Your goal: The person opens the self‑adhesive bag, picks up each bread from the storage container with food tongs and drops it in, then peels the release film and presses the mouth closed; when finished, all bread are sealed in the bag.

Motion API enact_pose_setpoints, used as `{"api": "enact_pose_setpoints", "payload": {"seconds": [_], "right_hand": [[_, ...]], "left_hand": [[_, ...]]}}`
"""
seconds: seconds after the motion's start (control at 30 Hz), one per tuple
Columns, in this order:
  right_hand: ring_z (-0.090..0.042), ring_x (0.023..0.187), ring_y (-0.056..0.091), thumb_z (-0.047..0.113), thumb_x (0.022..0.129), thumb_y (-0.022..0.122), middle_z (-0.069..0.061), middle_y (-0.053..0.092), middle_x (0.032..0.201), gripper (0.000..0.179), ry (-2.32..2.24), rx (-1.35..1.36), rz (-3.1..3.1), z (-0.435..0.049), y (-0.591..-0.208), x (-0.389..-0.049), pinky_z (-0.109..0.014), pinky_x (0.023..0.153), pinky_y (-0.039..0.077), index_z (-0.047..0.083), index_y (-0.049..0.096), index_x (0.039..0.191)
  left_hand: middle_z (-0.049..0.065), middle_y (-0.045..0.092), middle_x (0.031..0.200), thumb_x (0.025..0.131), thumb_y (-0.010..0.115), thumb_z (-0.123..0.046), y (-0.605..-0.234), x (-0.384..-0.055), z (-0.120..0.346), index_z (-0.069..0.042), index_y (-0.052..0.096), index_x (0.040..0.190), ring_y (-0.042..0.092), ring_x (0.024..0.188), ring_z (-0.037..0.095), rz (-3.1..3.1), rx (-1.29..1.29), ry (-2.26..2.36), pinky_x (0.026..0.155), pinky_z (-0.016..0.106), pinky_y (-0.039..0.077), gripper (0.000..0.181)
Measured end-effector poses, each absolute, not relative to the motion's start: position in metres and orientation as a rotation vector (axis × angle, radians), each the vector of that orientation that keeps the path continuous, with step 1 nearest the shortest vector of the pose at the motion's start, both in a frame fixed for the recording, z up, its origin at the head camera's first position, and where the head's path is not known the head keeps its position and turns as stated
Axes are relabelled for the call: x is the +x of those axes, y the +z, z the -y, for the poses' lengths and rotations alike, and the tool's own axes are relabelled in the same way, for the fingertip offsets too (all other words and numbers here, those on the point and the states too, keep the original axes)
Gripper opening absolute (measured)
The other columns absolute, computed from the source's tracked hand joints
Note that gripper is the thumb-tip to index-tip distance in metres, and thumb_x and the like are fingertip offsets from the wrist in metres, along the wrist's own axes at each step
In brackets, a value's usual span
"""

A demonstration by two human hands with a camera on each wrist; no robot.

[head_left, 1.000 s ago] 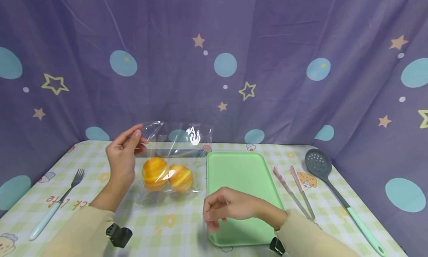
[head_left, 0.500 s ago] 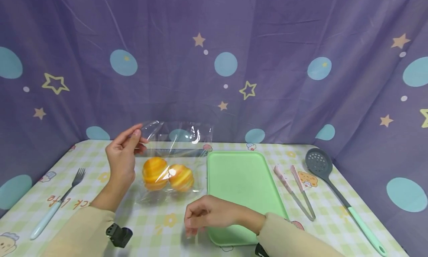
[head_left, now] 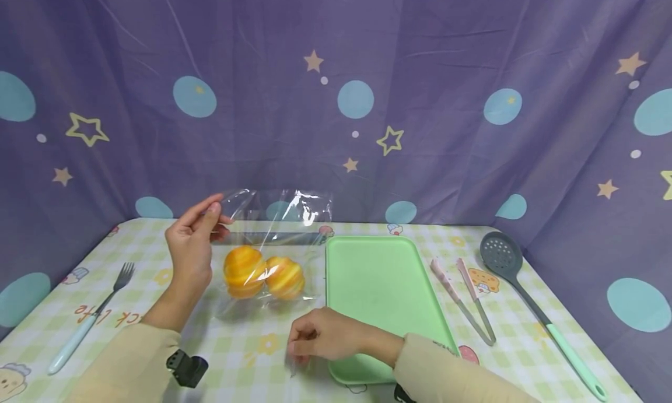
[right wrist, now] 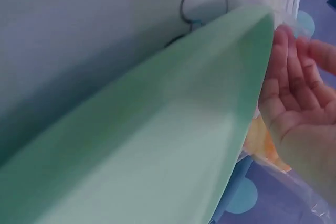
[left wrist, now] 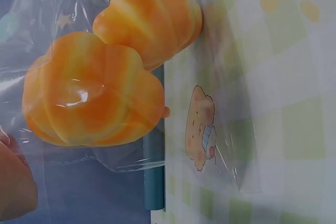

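A clear plastic bag (head_left: 273,222) stands tilted up on the table, with two orange-yellow striped bread rolls inside. In the left wrist view the nearer roll (left wrist: 94,93) overlaps the farther roll (left wrist: 152,24). My left hand (head_left: 191,237) pinches the bag's upper left corner between thumb and fingers. Low over the table, at the front left edge of a green tray (head_left: 378,286), is my right hand (head_left: 325,336), fingers bent and thumb close to the fingertips. A faint clear shape shows below those fingertips; I cannot tell whether they hold it.
A fork (head_left: 91,318) with a pale handle lies at the left. Right of the tray are tongs (head_left: 464,301) with pink tips and a slotted skimmer (head_left: 543,315) with a green handle. Behind the bag lies a blue-teal bar (left wrist: 154,182). A purple curtain (head_left: 336,100) backs the table.
My right hand has moved left and slightly down, from over the tray to its front left edge. The left hand and the bag have stayed nearly still.
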State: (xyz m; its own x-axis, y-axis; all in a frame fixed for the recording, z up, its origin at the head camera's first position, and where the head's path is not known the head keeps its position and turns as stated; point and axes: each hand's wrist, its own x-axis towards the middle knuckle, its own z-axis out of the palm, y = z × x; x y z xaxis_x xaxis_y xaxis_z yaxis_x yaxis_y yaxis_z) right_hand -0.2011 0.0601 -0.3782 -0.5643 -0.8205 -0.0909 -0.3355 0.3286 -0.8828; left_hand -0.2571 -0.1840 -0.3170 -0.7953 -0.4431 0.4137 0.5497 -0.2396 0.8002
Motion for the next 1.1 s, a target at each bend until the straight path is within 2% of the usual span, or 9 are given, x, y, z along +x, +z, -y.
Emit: {"api": "enact_pose_setpoints", "payload": {"seconds": [0.23,0.5,0.63,0.73,0.9,1.1], "right_hand": [[0.003,0.066,0.058,0.007,0.094,0.074,0.011,0.068,0.074,0.008,-1.078,-0.942,-2.317,-0.061,-0.377,-0.210,-0.015,0.065,0.048,0.008,0.076,0.086],[0.006,0.067,0.055,0.008,0.091,0.078,0.011,0.068,0.075,0.006,-0.859,-1.017,-2.392,-0.053,-0.374,-0.212,-0.013,0.068,0.048,0.010,0.077,0.086],[0.009,0.069,0.054,0.015,0.090,0.080,0.019,0.066,0.074,0.006,-0.661,-1.095,-2.505,-0.049,-0.375,-0.212,-0.018,0.091,0.045,0.016,0.077,0.084],[0.009,0.070,0.055,0.018,0.087,0.083,0.020,0.065,0.074,0.008,-0.571,-1.124,-2.559,-0.049,-0.374,-0.213,-0.022,0.097,0.041,0.019,0.076,0.085],[0.005,0.072,0.056,0.024,0.083,0.087,0.017,0.067,0.075,0.015,-0.398,-1.178,-2.664,-0.054,-0.371,-0.213,-0.015,0.078,0.046,0.017,0.078,0.093],[0.001,0.076,0.054,0.037,0.082,0.087,0.013,0.067,0.082,0.028,-0.197,-1.227,-2.751,-0.065,-0.368,-0.213,-0.014,0.068,0.045,0.018,0.082,0.102]], "left_hand": [[0.002,0.071,0.066,0.098,0.067,-0.002,-0.317,-0.257,0.184,-0.001,0.079,0.109,0.060,0.048,0.012,1.390,-0.137,-2.076,0.050,0.018,0.051,0.017],[0.003,0.071,0.067,0.097,0.068,-0.003,-0.316,-0.257,0.183,-0.003,0.080,0.107,0.060,0.048,0.012,1.405,-0.123,-2.081,0.050,0.018,0.050,0.015],[0.002,0.071,0.067,0.097,0.068,-0.004,-0.316,-0.256,0.182,-0.003,0.080,0.107,0.060,0.048,0.012,1.409,-0.119,-2.079,0.050,0.018,0.050,0.015],[0.002,0.071,0.067,0.097,0.067,-0.003,-0.317,-0.257,0.183,-0.003,0.079,0.107,0.060,0.048,0.011,1.410,-0.120,-2.072,0.050,0.018,0.050,0.015],[0.003,0.071,0.066,0.098,0.066,-0.003,-0.317,-0.258,0.183,-0.001,0.079,0.109,0.060,0.048,0.011,1.420,-0.128,-2.050,0.050,0.018,0.050,0.016],[0.003,0.071,0.066,0.098,0.066,-0.002,-0.317,-0.258,0.182,0.000,0.078,0.108,0.060,0.048,0.011,1.420,-0.153,-2.050,0.049,0.018,0.050,0.016]]}}
